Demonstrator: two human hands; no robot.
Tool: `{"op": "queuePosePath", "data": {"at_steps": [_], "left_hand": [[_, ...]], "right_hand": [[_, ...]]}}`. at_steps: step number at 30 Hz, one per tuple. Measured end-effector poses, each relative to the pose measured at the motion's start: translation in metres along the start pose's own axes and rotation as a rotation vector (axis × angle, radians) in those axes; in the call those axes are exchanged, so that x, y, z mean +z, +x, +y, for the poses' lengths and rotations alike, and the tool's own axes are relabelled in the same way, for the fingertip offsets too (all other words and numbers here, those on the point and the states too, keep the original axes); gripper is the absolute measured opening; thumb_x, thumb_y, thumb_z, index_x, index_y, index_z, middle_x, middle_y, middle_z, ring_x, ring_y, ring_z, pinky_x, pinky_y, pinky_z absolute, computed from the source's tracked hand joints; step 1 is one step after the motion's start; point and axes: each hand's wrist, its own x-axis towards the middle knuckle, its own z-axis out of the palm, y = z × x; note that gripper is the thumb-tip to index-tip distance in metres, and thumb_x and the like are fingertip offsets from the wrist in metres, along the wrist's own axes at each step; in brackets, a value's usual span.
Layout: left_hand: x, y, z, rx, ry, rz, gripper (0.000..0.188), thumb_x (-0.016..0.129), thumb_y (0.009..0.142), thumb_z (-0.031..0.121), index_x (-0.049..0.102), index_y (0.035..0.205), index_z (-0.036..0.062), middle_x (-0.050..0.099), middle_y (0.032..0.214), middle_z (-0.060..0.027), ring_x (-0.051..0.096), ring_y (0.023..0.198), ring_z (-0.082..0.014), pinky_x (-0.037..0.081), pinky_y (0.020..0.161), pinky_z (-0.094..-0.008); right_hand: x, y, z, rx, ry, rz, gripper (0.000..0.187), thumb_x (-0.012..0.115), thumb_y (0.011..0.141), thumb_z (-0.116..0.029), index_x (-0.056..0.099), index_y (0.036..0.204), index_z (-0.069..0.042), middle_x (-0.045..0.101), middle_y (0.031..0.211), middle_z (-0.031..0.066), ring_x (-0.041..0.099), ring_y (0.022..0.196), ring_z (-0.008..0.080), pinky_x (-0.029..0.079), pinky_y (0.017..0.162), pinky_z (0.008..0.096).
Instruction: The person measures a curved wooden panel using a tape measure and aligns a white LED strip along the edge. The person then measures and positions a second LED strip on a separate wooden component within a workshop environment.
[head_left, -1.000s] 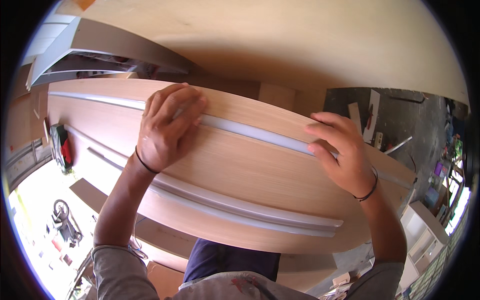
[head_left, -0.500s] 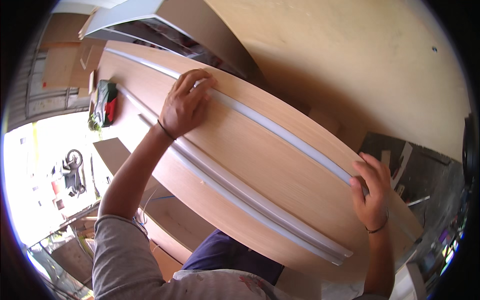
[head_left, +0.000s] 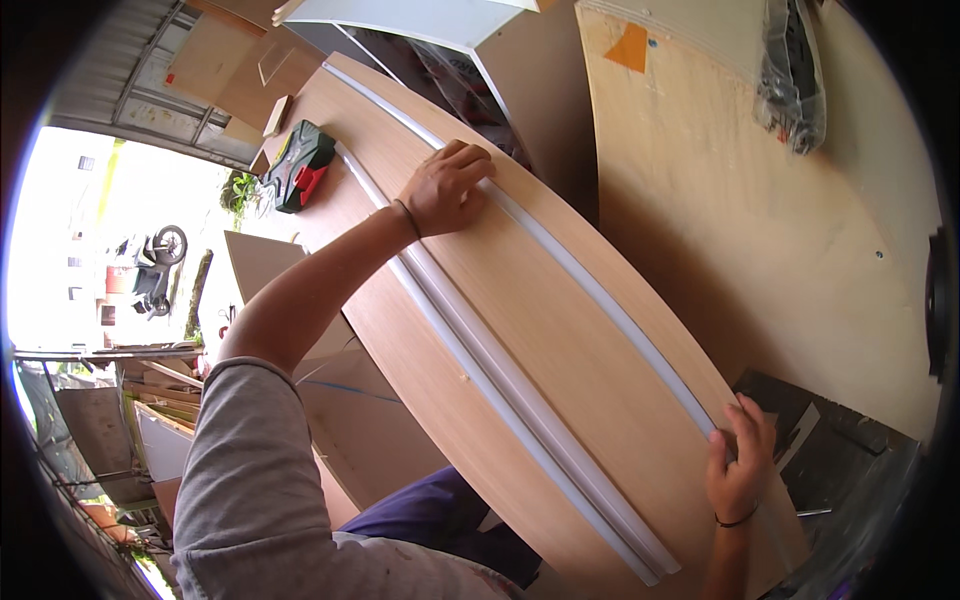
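Note:
A long narrow white strip point(head_left: 605, 295) lies along the far side of a light wood-grain board point(head_left: 560, 335). My left hand point(head_left: 447, 188) has its fingers curled over the strip, partway toward its far left end. At the strip's near right end, my right hand point(head_left: 742, 465) grips with thumb and fingers by the board's edge. The exact finger contact is partly hidden. Closer to me, a wider pale channel strip point(head_left: 540, 410) and another thin white strip point(head_left: 520, 450) lie side by side on the board, with my left forearm passing over them.
A dark green case point(head_left: 300, 165) with a red part stands at the board's far left. Behind the board is a pale cabinet carcass point(head_left: 535, 85). A large wooden panel point(head_left: 690, 200) stands on the right, with a plastic-wrapped item point(head_left: 790, 80) on it. Outside, left, is a motorcycle point(head_left: 155, 265).
My view has turned, so the board appears steeper and more of the right-hand panel shows. Both hands stay at the far strip, the right one still at its end.

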Motion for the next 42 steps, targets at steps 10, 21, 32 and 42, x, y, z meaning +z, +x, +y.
{"op": "queuePosePath", "data": {"at_steps": [10,21,32,42], "left_hand": [[0.017,0.005,0.01,-0.117,0.018,0.063,0.025,0.059,0.072,0.005,0.059,0.097,0.005,0.058,0.105,-0.0136,0.054,0.106,-0.0356,0.045,0.094,-0.0467],[0.021,-0.008,-0.003,-0.389,-0.059,0.194,0.02,0.06,0.08,0.009,0.06,0.1,0.0068,0.057,0.106,-0.013,0.053,0.108,-0.0345,0.042,0.096,-0.045],[-0.039,-0.02,-0.308,-0.635,0.159,0.274,0.026,0.058,0.092,0.022,0.067,0.113,0.0107,0.064,0.118,-0.0097,0.061,0.11,-0.0312,0.049,0.092,-0.0458],[-0.103,-0.071,-0.505,-1.253,0.006,-0.048,0.089,0.068,0.073,0.076,0.062,0.133,0.0106,0.064,0.131,-0.0152,0.057,0.127,-0.0295,0.04,0.107,-0.0456]], "right_hand": [[0.007,-0.003,0.016,-0.025,-0.014,0.062,0.036,0.068,0.085,-0.018,0.066,0.119,-0.004,0.063,0.127,0.018,0.058,0.115,0.0381,0.044,0.098,0.0477],[0.017,-0.001,0.018,-0.059,-0.082,0.094,0.05,0.067,0.09,-0.032,0.06,0.128,0.0,0.062,0.124,0.0203,0.058,0.114,0.0409,0.043,0.097,0.051],[0.062,0.019,-0.049,0.371,-0.012,0.122,0.081,0.069,0.089,-0.054,0.041,0.153,-0.012,0.031,0.16,0.0243,0.02,0.15,0.0457,0.022,0.119,0.0602],[0.098,0.122,-0.127,0.416,-0.33,-0.074,0.081,0.065,0.092,-0.052,0.039,0.153,-0.005,0.033,0.158,0.0259,0.025,0.147,0.0469,0.022,0.118,0.0599]]}}
